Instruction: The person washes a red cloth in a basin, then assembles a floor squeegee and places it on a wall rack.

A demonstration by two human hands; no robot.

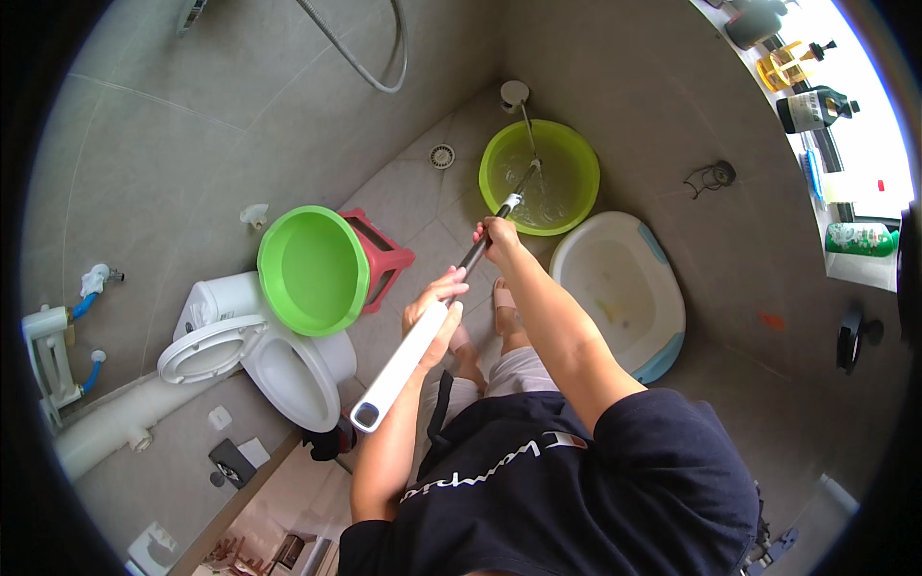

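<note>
A long pole (pixel 475 253) with a white grip (pixel 400 367) slants across the view, held in both of my hands. My left hand (pixel 433 309) is around it where the white grip meets the dark shaft. Farther along, my right hand (pixel 498 237) closes on the dark shaft. The pole's far end reaches over a yellow-green basin (pixel 592 176) of water on the floor, where a thin metal rod continues towards a round pale fitting (pixel 514 93) near the corner. Whether a head is attached under the water cannot be told.
A bright green basin (pixel 313 270) rests against a red plastic stool (pixel 385 263), beside a toilet (pixel 292 381) with raised lid. A white and blue tub (pixel 619 288) stands at right. A floor drain (pixel 441 156) lies near the wall; bottles (pixel 810 110) line the windowsill.
</note>
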